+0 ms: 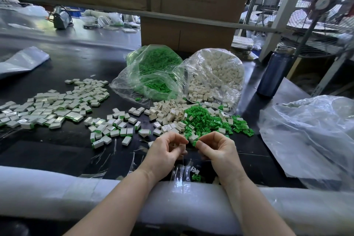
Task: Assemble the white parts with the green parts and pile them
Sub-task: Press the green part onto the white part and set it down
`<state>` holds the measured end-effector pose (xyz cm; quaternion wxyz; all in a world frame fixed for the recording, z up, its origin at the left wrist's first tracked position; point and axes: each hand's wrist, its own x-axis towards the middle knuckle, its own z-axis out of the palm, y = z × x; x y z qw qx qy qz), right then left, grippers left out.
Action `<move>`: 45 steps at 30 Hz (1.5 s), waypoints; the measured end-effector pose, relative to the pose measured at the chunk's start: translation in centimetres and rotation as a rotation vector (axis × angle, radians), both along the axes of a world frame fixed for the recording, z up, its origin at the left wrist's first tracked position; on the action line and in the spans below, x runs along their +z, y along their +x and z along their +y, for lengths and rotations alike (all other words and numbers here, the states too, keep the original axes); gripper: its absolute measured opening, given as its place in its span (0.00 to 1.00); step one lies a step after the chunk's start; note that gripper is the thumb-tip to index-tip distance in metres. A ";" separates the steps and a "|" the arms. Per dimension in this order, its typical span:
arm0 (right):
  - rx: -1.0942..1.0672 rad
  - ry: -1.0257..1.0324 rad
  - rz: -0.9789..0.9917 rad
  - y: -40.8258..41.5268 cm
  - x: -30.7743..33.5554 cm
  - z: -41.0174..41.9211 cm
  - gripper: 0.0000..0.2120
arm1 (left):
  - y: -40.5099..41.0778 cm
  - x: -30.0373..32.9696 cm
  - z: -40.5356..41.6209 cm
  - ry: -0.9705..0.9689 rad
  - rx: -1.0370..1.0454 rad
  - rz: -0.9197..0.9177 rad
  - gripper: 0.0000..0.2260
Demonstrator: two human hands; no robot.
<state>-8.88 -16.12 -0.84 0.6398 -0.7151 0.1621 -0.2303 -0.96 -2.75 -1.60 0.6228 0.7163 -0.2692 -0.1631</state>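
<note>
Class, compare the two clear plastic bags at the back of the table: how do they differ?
The left bag holds green parts; the right bag holds white parts. The left bag lies lower and spread; the right bag bulges taller. Both are transparent and open toward the loose heaps.

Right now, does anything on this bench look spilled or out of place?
Yes. One green part lies apart from the loose green heap, down by the padded table edge between the wrists. White parts also spill from the open mouth of their bag onto the table. Nothing looks damaged.
</note>
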 end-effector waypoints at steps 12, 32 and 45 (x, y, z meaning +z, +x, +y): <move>0.075 -0.023 0.006 0.1 -0.1 0.0 0.05 | 0.2 0.1 0.0 0.035 -0.039 -0.008 0.04; 0.025 -0.034 0.031 0.2 -0.2 -0.1 0.05 | 0.1 0.4 0.3 -0.033 -0.043 0.091 0.06; 0.093 -0.104 0.026 0.1 -0.2 0.1 0.05 | -0.2 0.7 0.3 -0.016 -0.045 0.055 0.06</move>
